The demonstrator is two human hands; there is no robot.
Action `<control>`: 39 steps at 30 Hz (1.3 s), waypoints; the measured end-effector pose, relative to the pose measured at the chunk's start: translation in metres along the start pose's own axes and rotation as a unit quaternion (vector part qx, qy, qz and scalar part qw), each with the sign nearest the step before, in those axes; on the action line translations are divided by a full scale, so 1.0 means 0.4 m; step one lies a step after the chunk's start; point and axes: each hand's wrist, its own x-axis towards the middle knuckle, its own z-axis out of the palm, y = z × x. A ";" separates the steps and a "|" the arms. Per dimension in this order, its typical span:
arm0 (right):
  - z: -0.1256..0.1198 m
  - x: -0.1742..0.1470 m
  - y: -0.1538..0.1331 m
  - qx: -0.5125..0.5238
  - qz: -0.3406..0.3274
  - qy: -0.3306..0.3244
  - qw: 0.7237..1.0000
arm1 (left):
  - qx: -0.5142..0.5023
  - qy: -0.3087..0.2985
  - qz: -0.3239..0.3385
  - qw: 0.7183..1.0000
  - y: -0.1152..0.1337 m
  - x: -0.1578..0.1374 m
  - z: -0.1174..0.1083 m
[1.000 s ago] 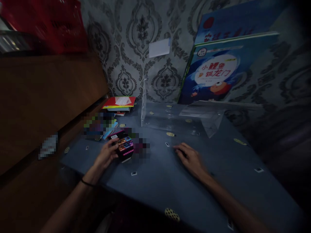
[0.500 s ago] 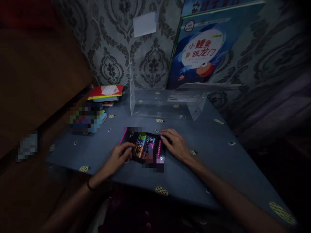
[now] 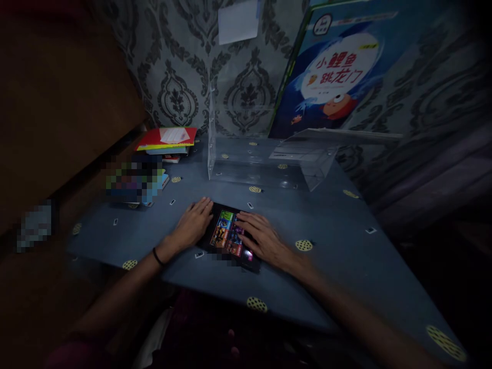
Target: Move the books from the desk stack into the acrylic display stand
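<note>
A flat black box-like item (image 3: pixel 222 231), printed with rows of small bright pictures, lies on the table near its front edge. Whether it is a box or a booklet I cannot tell. My left hand (image 3: pixel 193 221) rests over its left end, fingers stretched out and close together. Across its right part lies my right hand (image 3: pixel 262 239), with the fingers spread flat on the pictures. Neither hand grips it. The hands cover both ends of the item, and its lower edge is blurred out.
Small prints dot the grey-blue tablecloth (image 3: pixel 338 277). A clear acrylic stand (image 3: pixel 253 177) is at the back, near a blue picture book (image 3: pixel 338 77) leaning on the wall. Books with a red one (image 3: pixel 165 138) on top are stacked back left, with more books (image 3: pixel 154 187) before them.
My left hand has moved up and flattened over the item's left end. My right hand has come down and left onto its pictures. The view has shifted slightly.
</note>
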 end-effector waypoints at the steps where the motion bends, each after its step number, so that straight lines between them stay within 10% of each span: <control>1: -0.002 0.001 -0.002 -0.004 0.000 -0.002 1.000 | 0.012 0.006 -0.007 1.000 -0.013 0.001 -0.001; 11: -0.006 0.020 -0.008 -0.120 0.052 -0.046 0.990 | 0.131 0.045 -0.026 0.990 0.036 -0.004 -0.021; 21: 0.079 0.113 -0.123 -0.028 0.055 -0.093 0.994 | 0.146 0.077 -0.018 0.986 0.023 -0.013 -0.009; 39: -0.037 -0.024 0.019 0.053 0.158 0.037 0.985 | 0.153 0.059 -0.017 0.986 0.028 -0.008 -0.019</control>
